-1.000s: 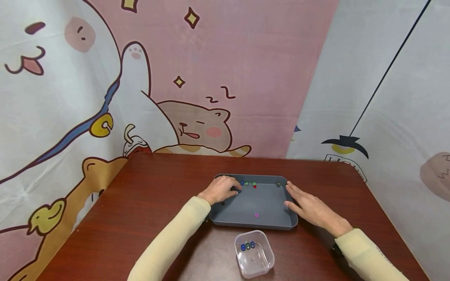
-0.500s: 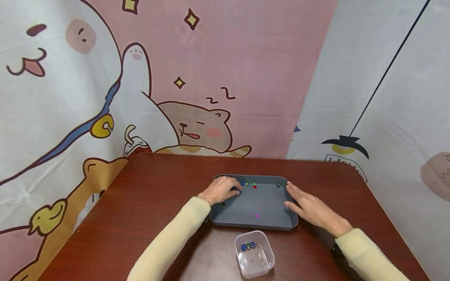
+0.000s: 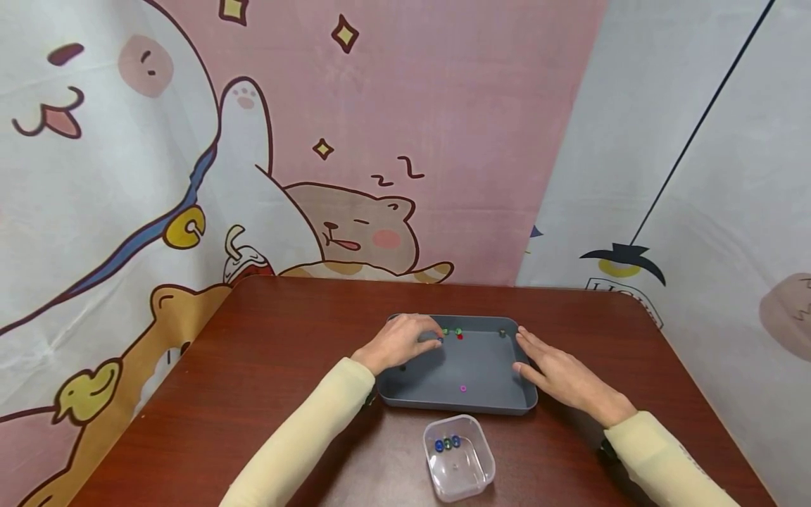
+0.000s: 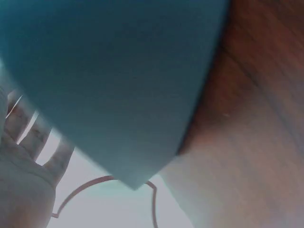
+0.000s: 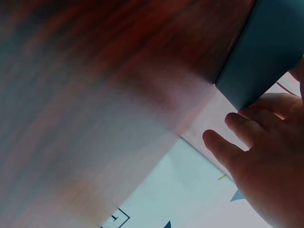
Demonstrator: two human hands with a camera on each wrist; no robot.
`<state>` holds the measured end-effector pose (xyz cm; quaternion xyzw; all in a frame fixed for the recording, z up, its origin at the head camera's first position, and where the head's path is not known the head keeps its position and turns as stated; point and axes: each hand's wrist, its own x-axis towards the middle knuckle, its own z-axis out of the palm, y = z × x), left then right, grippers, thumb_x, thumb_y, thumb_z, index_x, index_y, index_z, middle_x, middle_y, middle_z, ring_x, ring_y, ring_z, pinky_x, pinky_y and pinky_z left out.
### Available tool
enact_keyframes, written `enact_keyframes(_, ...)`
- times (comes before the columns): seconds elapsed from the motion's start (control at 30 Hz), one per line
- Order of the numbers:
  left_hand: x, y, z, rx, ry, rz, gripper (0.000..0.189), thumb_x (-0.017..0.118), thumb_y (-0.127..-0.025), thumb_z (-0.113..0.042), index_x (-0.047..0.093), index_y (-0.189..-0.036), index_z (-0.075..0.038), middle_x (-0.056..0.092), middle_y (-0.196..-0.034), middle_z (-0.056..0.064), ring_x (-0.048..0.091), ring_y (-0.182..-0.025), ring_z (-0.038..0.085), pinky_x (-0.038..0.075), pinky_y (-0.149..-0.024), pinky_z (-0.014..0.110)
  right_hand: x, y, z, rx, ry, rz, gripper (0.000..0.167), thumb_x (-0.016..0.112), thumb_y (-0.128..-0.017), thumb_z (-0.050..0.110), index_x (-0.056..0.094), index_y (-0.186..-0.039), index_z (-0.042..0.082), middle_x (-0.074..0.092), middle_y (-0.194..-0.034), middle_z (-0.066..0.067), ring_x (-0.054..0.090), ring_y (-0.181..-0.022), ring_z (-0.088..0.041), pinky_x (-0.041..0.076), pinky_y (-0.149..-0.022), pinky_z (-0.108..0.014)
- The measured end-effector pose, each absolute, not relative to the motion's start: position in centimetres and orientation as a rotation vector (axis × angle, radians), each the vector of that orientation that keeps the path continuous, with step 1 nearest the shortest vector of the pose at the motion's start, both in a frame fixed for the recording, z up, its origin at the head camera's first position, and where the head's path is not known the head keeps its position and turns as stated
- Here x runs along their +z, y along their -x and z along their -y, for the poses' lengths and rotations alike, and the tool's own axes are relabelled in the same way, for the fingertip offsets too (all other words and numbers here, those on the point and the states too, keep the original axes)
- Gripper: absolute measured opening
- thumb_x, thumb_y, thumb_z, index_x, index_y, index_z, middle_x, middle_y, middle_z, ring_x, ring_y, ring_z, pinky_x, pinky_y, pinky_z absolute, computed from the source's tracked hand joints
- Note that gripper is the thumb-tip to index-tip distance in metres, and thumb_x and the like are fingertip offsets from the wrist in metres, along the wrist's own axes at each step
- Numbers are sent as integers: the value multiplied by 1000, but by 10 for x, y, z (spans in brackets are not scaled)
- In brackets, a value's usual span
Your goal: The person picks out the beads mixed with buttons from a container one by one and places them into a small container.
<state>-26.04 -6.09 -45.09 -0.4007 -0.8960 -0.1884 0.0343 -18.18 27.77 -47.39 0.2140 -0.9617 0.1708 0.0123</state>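
Observation:
In the head view, my left hand [image 3: 400,341] reaches over the left rim of a grey tray [image 3: 488,370]. Its thumb and forefinger pinch a small blue marble [image 3: 440,341]. My right hand [image 3: 564,373] lies with straight fingers against the tray's right rim, holding nothing. Close to the left fingertips are a green marble [image 3: 445,331] and another green marble [image 3: 459,331], with a small red piece [image 3: 460,336] beside it. Both wrist views show the tray's underside; the left wrist view shows part of the left hand [image 4: 28,171], but its fingertips are hidden.
A dark green marble [image 3: 503,332] lies at the tray's back right, a dark piece [image 3: 402,367] at its left. Toward the front is a small magenta ring [image 3: 463,389]. A clear plastic box [image 3: 465,479] holding blue and green marbles stands before the tray on the brown table [image 3: 304,310].
My left hand has shifted slightly right along the tray, and the blue marble at its fingertips has moved with it. The blue marble seen behind those fingers is now covered. My right hand has stayed put.

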Motion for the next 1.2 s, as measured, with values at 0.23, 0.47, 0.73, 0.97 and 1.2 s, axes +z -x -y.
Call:
enact_keyframes(0.23, -432, 240, 62, -666, 1297, 2662, 23, 72, -99, -28, 77, -119, -17, 73, -121, -5, 66, -116, 13, 48, -107, 40, -474, 182, -278, 527, -673, 2997, 73, 65, -103, 37, 40, -155, -7, 31, -164, -25, 41, -145, -44, 38, -111, -61)
enact_keyframes(0.47, -417, 220, 63, -735, 1386, 2544, 19, 73, -99, -25, 77, -117, -19, 73, -118, -7, 67, -113, 9, 50, -101, 31, -474, 183, -278, 523, -674, 2995, 73, 65, -103, 37, 40, -155, -7, 32, -164, -25, 41, -145, -44, 39, -111, -61)
enact_keyframes(0.73, -407, 201, 62, -779, 1501, 2423, 20, 73, -99, -25, 77, -116, -15, 74, -116, -5, 67, -113, 9, 48, -105, 31, -473, 183, -278, 522, -674, 3001, 73, 65, -103, 37, 40, -154, -8, 32, -164, -26, 41, -145, -44, 38, -111, -61)
enact_keyframes(0.97, -404, 186, 62, -823, 1578, 2337, 20, 76, -96, -21, 77, -114, -12, 75, -116, -3, 67, -115, 10, 45, -107, 28, -474, 183, -278, 518, -673, 2996, 72, 66, -102, 36, 41, -154, -7, 32, -164, -25, 42, -144, -44, 39, -110, -61)
enact_keyframes(1.2, -406, 170, 66, -885, 1651, 2283, 17, 75, -97, -23, 78, -113, -16, 74, -116, -6, 63, -119, 5, 43, -108, 24, -476, 184, -278, 521, -676, 2988, 73, 66, -102, 37, 42, -154, -7, 33, -163, -25, 43, -144, -44, 40, -110, -61)
